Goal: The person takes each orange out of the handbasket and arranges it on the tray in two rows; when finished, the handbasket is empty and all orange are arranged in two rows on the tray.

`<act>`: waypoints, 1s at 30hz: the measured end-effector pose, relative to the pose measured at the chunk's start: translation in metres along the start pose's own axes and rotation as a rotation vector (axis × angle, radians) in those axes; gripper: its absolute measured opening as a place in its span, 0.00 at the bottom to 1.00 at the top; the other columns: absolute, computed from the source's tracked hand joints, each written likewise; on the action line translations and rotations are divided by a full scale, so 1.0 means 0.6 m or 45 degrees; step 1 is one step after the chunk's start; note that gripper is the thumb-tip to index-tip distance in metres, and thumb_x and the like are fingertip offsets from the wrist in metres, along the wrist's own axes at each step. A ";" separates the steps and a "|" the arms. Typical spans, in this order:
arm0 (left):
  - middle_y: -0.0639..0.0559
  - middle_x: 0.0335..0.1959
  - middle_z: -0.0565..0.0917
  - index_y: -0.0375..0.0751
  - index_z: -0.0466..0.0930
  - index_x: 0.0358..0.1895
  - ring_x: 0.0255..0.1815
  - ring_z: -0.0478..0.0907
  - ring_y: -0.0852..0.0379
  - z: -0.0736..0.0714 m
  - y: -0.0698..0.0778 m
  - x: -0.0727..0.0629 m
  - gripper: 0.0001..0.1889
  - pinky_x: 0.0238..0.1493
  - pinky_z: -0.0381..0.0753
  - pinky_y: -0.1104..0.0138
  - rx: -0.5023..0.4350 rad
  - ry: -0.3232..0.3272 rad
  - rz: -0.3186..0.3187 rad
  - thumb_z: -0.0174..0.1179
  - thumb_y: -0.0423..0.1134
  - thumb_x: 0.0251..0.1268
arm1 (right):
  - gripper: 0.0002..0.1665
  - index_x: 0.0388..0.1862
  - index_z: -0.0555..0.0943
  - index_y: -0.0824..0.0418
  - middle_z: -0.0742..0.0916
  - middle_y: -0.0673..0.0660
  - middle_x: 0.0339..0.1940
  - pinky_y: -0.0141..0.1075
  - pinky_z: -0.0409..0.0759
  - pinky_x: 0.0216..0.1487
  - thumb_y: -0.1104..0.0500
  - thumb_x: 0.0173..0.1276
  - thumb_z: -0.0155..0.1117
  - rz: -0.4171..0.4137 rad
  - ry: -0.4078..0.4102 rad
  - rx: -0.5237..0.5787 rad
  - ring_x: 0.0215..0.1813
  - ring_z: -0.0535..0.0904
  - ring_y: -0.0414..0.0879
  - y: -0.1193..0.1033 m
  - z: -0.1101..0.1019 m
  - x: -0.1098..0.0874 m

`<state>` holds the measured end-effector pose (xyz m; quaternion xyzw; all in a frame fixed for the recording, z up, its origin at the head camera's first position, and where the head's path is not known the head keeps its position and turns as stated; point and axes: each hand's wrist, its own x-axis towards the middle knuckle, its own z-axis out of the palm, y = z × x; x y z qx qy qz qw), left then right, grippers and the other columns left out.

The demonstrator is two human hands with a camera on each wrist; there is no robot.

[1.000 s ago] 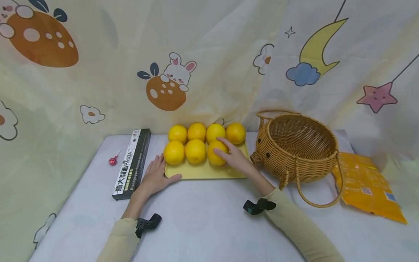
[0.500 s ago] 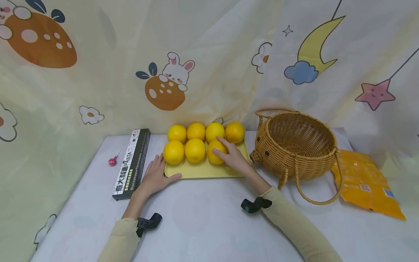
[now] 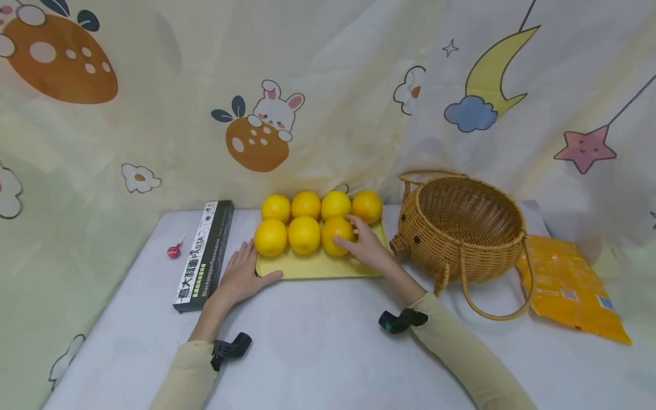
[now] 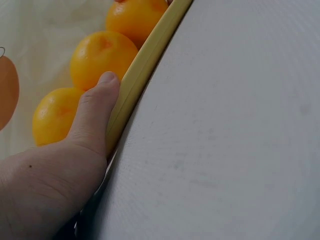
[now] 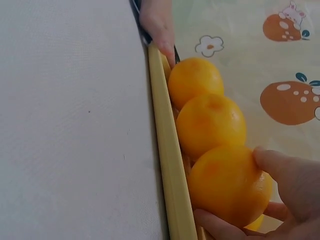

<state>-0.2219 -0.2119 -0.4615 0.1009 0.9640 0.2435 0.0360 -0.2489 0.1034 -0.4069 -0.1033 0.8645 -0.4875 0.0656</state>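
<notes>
My right hand grips an orange at the right end of the front row on a yellow tray. In the right wrist view, the thumb and fingers lie round that orange, which sits low, close to its neighbours. At the tray's left end rests my left hand, its fingers extended along the rim beside the nearest orange. The left wrist view shows the left thumb against the tray's front edge. Several more oranges form the back row.
Left of the tray lies a black and white pasta box, with a red lollipop beyond it. A wicker pig basket stands at the right, an orange packet partly behind it. A printed cloth hangs at the back.
The right hand's upper finger has shifted slightly right, to the side of the orange. The left hand stays at the tray's left end, and the head view has drifted a little.
</notes>
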 end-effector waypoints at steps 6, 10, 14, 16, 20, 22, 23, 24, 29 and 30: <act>0.37 0.80 0.39 0.40 0.37 0.79 0.81 0.35 0.36 -0.002 0.001 0.003 0.60 0.79 0.36 0.43 -0.008 -0.003 0.000 0.55 0.74 0.54 | 0.45 0.76 0.55 0.57 0.66 0.65 0.74 0.53 0.71 0.69 0.43 0.68 0.61 0.017 -0.023 0.015 0.71 0.68 0.61 0.002 -0.004 0.004; 0.36 0.80 0.40 0.39 0.37 0.79 0.81 0.35 0.36 -0.001 -0.001 0.003 0.60 0.79 0.36 0.43 0.001 -0.004 0.003 0.56 0.74 0.54 | 0.45 0.76 0.54 0.57 0.66 0.65 0.73 0.53 0.70 0.71 0.41 0.69 0.60 0.026 -0.036 0.009 0.71 0.67 0.61 0.004 -0.005 0.004; 0.36 0.80 0.40 0.39 0.37 0.79 0.81 0.35 0.36 -0.001 -0.003 0.001 0.60 0.79 0.36 0.43 0.001 -0.010 -0.002 0.56 0.73 0.54 | 0.44 0.76 0.54 0.57 0.66 0.64 0.73 0.52 0.70 0.71 0.40 0.70 0.58 0.027 -0.032 0.007 0.71 0.67 0.60 0.002 -0.005 0.002; 0.36 0.80 0.40 0.39 0.37 0.79 0.81 0.35 0.36 -0.001 -0.005 0.001 0.60 0.79 0.35 0.43 0.002 -0.006 -0.005 0.55 0.74 0.55 | 0.44 0.76 0.55 0.58 0.66 0.64 0.73 0.52 0.70 0.71 0.40 0.70 0.58 0.018 -0.026 0.002 0.71 0.67 0.61 0.000 -0.005 0.003; 0.37 0.80 0.40 0.40 0.37 0.79 0.81 0.35 0.36 -0.001 -0.008 0.000 0.60 0.79 0.35 0.43 -0.002 -0.001 -0.005 0.55 0.74 0.55 | 0.44 0.76 0.55 0.59 0.66 0.65 0.73 0.52 0.70 0.71 0.41 0.70 0.57 0.004 -0.017 -0.002 0.71 0.67 0.60 -0.002 -0.006 0.005; 0.37 0.80 0.40 0.40 0.37 0.79 0.81 0.35 0.36 0.000 -0.009 -0.001 0.60 0.79 0.35 0.43 -0.005 -0.001 -0.004 0.55 0.74 0.54 | 0.44 0.76 0.55 0.60 0.66 0.66 0.73 0.52 0.70 0.71 0.41 0.71 0.57 0.001 -0.020 -0.004 0.72 0.67 0.60 -0.002 -0.006 0.005; 0.37 0.80 0.40 0.40 0.37 0.79 0.81 0.35 0.36 0.000 -0.009 -0.001 0.60 0.79 0.35 0.42 -0.013 -0.002 -0.003 0.55 0.74 0.54 | 0.43 0.76 0.55 0.60 0.66 0.66 0.73 0.51 0.70 0.72 0.41 0.71 0.57 0.008 -0.017 -0.006 0.72 0.67 0.60 -0.002 -0.007 0.005; 0.37 0.80 0.40 0.40 0.36 0.79 0.81 0.35 0.36 0.000 -0.010 -0.001 0.61 0.79 0.35 0.42 -0.022 -0.003 -0.003 0.56 0.74 0.54 | 0.43 0.76 0.55 0.60 0.66 0.66 0.74 0.51 0.70 0.71 0.41 0.71 0.56 0.005 -0.015 -0.009 0.72 0.67 0.60 -0.003 -0.008 0.005; 0.36 0.80 0.38 0.37 0.29 0.78 0.81 0.36 0.36 -0.009 -0.011 -0.001 0.64 0.79 0.39 0.42 -0.154 0.036 -0.013 0.60 0.71 0.53 | 0.43 0.76 0.54 0.61 0.65 0.67 0.75 0.52 0.71 0.71 0.42 0.72 0.55 -0.005 0.004 0.001 0.72 0.67 0.61 -0.009 -0.012 0.005; 0.36 0.80 0.38 0.38 0.28 0.78 0.81 0.37 0.36 -0.013 -0.010 -0.001 0.64 0.79 0.40 0.42 -0.191 0.058 -0.018 0.60 0.70 0.54 | 0.43 0.76 0.54 0.62 0.64 0.68 0.75 0.52 0.70 0.71 0.42 0.73 0.55 -0.017 0.004 0.008 0.72 0.66 0.61 -0.010 -0.012 0.005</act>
